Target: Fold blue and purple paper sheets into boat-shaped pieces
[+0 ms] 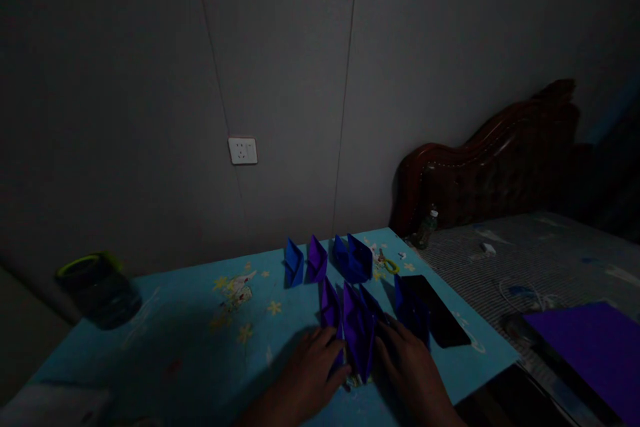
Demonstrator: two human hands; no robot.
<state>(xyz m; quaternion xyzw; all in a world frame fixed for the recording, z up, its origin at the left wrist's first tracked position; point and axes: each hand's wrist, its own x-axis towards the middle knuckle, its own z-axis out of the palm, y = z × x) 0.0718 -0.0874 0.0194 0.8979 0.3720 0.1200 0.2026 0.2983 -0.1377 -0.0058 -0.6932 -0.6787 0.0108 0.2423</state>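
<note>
Several folded paper boats stand on the blue patterned table. My left hand (pixel 313 370) has its fingers and thumb around the lower part of a purple paper boat (pixel 331 307). Close by, my right hand (pixel 407 363) curls its fingers over a dark blue paper boat (pixel 371 301), which is partly hidden. Between my hands is another purple paper boat (pixel 359 333). Farther back are a blue boat (pixel 294 265), a purple boat (pixel 317 260) and dark blue boats (pixel 359 260) close together. One more dark blue boat (pixel 411 310) stands beyond my right hand.
A black flat device (pixel 443 317) lies at the table's right side, with yellow-handled scissors (pixel 390 266) behind it. At the left stands a dark jar (pixel 103 293) with a yellow-green rim. A bottle (pixel 427 228) and a purple sheet stack (pixel 593 347) are on the bed side.
</note>
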